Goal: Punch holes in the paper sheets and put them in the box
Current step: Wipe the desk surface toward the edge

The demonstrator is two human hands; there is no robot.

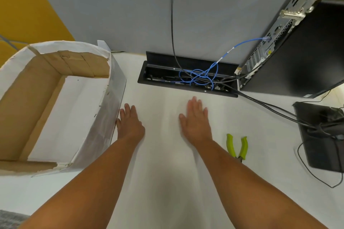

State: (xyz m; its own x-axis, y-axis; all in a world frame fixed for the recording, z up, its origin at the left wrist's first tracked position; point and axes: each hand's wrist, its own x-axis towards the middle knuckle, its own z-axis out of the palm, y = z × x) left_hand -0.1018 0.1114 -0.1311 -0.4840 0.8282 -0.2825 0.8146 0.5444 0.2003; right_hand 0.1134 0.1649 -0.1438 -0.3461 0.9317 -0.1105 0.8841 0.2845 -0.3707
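Observation:
A cardboard box (18,102) wrapped in white paper stands open at the left, with white paper sheets (74,109) lying on its floor. My left hand (129,122) rests flat on the white desk, fingers apart, its thumb side touching the box's right wall. My right hand (196,119) lies flat and open on the desk near the middle, holding nothing. A hole punch with lime-green handles (237,148) lies on the desk just right of my right forearm. No loose sheet shows on the desk.
A black cable tray (160,72) with tangled blue and black cables is sunk in the desk behind my hands. A computer tower (297,52) stands at the back right. A black monitor base (322,135) with cables sits at the right edge. A grey partition (130,15) closes the back.

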